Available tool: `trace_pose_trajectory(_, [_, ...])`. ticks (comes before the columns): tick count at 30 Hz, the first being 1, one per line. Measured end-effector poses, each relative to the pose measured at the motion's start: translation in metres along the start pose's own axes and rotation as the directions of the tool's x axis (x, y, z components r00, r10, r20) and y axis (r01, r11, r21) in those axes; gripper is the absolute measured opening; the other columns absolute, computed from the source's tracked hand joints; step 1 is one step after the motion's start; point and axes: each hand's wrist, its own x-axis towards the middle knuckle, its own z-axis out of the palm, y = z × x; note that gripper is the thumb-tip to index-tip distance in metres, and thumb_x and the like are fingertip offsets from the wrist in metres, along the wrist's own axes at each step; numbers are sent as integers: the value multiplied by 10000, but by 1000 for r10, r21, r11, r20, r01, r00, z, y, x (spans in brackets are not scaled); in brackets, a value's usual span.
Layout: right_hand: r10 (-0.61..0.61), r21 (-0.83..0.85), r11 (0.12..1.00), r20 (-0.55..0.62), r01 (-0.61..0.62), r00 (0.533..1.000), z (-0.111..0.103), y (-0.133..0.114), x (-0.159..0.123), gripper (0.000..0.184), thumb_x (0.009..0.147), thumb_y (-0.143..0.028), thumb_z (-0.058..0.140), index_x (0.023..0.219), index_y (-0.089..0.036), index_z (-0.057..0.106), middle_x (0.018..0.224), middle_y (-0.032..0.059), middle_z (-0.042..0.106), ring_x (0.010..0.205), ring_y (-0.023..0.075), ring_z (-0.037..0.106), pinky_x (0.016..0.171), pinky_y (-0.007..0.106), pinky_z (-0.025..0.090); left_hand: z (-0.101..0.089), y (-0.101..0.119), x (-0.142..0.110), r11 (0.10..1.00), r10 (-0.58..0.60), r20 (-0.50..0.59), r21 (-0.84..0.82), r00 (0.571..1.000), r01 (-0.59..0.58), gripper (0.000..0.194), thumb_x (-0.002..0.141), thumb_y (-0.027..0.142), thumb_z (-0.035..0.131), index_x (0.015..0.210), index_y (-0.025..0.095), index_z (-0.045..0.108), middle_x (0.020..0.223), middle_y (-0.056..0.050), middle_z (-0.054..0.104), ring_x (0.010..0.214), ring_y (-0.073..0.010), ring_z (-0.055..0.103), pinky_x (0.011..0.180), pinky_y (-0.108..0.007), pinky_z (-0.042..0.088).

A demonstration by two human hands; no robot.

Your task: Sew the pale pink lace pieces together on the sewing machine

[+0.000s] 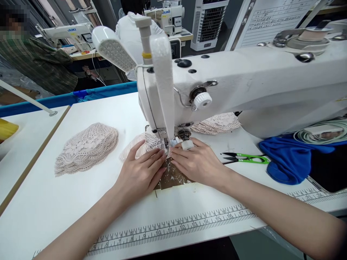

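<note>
A pale pink lace piece point(138, 141) lies under the needle area of a white sewing machine point(217, 76). My left hand point(141, 169) rests on its near edge, fingers stretched out flat and thumb side toward me. From the other side my right hand point(199, 162) reaches in, its fingers close together with the tips at the lace beside the presser foot point(167, 143). The machine head and my fingers hide part of the lace there. Beneath both hands is a brown, shiny plate point(176, 175).
Left stands a lace stack point(88, 148); another lace stack point(217, 122) lies behind the machine head. Green thread snips point(246, 158), a blue cloth point(288, 159) and a phone point(329, 169) are at right. A printed ruler point(162, 231) runs along the front edge. Two people sit beyond.
</note>
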Motion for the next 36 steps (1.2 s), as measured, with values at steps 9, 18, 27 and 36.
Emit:
trace_pose_trajectory(9, [27,-28,999,20,-27,999,5,2,2,240,956,-195,483,932,-159,719,929,38,750,768,160,637,852,351,434,3,-5,2,999,-29,6,-29,1000,29,297,922,205,498,1178,198,647,1122,-64,714,1055,-236,670,1134,-553,285])
trace_pose_trajectory(18, [36,-60,998,67,-32,997,6,4,3,230,945,-201,496,900,-158,718,993,54,741,857,189,637,877,366,425,9,-12,3,999,-31,8,-7,999,31,284,928,211,495,1172,190,639,1152,-73,700,1079,-235,660,1133,-562,266])
trace_pose_trajectory(27, [40,-74,997,82,-34,996,5,4,5,239,947,-206,498,887,-159,724,991,55,742,861,193,639,874,373,430,11,-12,2,999,-43,13,-5,999,43,302,934,221,488,1208,201,613,1183,-71,683,1101,-236,648,1134,-565,258])
trace_pose_trajectory(36, [49,-32,998,41,-48,998,3,-1,3,227,949,-183,481,996,-147,700,1005,50,738,823,181,627,789,347,426,6,-21,1,991,-119,-27,58,992,121,259,931,279,520,1152,179,613,1168,-65,697,1133,-229,625,1101,-476,341])
